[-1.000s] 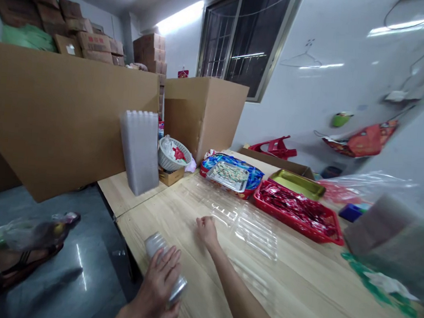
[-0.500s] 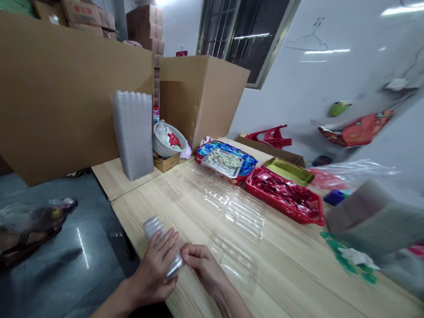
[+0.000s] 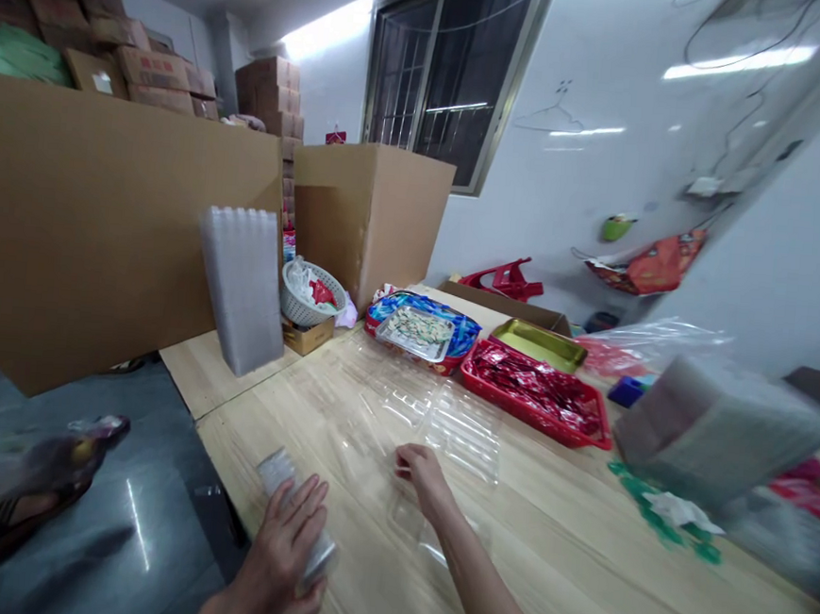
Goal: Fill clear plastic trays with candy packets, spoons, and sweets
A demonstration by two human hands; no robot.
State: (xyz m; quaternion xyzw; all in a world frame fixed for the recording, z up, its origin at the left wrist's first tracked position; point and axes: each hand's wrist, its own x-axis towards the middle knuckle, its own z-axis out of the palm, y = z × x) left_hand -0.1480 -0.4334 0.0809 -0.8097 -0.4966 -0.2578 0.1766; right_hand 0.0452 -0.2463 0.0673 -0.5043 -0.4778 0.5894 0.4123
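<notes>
My left hand (image 3: 284, 553) lies over a stack of clear plastic trays (image 3: 276, 471) at the near left edge of the wooden table (image 3: 574, 566), fingers curled on it. My right hand (image 3: 423, 474) reaches out over the table, its fingers closed on the edge of a clear plastic tray (image 3: 428, 526) that lies flat. More clear trays (image 3: 464, 429) lie in a row beyond it.
A red tray of red packets (image 3: 537, 397), a blue tray with a metal tray inside (image 3: 419, 327) and a green tray (image 3: 539, 344) sit further back. A tall tray stack (image 3: 241, 289), white basket (image 3: 308, 294), cardboard boxes (image 3: 371, 214) and a plastic-wrapped bundle (image 3: 719, 431) surround them.
My right hand left the stack under my left hand and moved forward onto the table with a single clear tray. The camera tilted slightly.
</notes>
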